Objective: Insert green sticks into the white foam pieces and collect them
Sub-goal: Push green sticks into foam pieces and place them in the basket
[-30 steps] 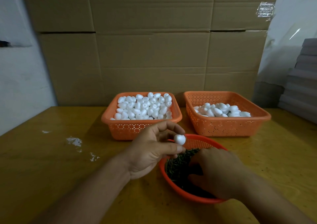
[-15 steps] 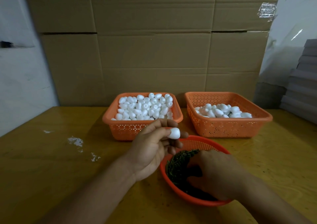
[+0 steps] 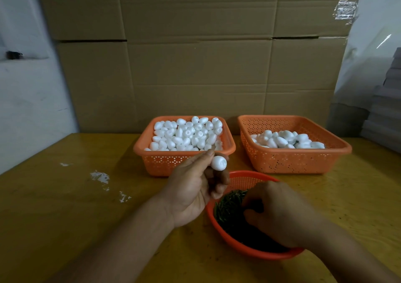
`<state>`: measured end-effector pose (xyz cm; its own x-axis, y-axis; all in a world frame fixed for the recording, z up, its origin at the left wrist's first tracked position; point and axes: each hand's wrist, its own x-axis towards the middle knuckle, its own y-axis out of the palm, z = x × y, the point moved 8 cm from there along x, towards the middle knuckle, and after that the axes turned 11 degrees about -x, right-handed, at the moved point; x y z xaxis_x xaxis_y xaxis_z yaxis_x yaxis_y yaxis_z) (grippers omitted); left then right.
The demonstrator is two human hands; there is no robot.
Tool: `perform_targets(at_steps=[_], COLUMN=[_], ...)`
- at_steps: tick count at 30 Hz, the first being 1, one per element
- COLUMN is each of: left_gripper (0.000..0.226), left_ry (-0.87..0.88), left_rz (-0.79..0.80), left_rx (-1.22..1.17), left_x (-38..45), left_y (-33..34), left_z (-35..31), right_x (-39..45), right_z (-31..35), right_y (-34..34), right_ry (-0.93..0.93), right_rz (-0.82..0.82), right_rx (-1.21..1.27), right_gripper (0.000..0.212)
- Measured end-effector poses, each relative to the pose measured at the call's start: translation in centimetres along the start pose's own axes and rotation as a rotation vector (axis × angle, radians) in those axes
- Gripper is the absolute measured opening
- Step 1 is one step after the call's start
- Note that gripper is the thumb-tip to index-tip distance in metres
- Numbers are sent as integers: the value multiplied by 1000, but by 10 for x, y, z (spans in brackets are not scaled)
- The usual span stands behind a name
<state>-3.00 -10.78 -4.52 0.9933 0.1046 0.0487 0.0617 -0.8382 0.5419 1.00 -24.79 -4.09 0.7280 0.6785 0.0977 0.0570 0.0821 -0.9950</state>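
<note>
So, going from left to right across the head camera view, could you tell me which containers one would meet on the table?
Fuller square basket of white foam pieces → round red bowl of green sticks → emptier square basket.

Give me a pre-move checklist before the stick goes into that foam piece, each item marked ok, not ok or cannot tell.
1. Foam piece held in left hand, pinched at the fingertips: ok.
2. Foam piece lifted clear above the round basket, room to work: ok.
3. Right hand reaching into the green sticks: ok.
4. A single stick pinched by the right hand: cannot tell, fingers hide it.
5. Stick tip lined up with the foam piece: not ok, hands apart.
6. Right square basket with space for the finished piece: ok.
</note>
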Motion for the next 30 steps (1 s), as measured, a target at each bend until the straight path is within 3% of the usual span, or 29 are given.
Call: perform_targets(at_steps=[7,12,19,21,24,27,30], left_gripper=[30,30,32,33,34,36,38], left_ry=[4,7,19,25,41,66,75], left_rz=[-15,-23,-48,-47,-34,-19,-11], left_rx=[17,14,18,19,62,100,124], left_x=[-1,0,1,0,-2,-3,-4], left_y=[-1,-1,-2,-1,1,5,9], left_z=[0,-1,-1,-1,-2,-4,-5], right_x=[0,0,-7,-11,-16,-16,-16], right_z=[-10,-12,-11,-12,-7,-1,0], right_y=[-16,-15,-34,-41,-46,-44,-41], right_ry=[-2,-21,-41,-35,-61,-85,-98], right_rz=[-166,-168,-354,-420,-473,-479,-495], right_rx=[260,367,684,783,792,750,715], right_gripper=[12,15,3,19,25,3,9])
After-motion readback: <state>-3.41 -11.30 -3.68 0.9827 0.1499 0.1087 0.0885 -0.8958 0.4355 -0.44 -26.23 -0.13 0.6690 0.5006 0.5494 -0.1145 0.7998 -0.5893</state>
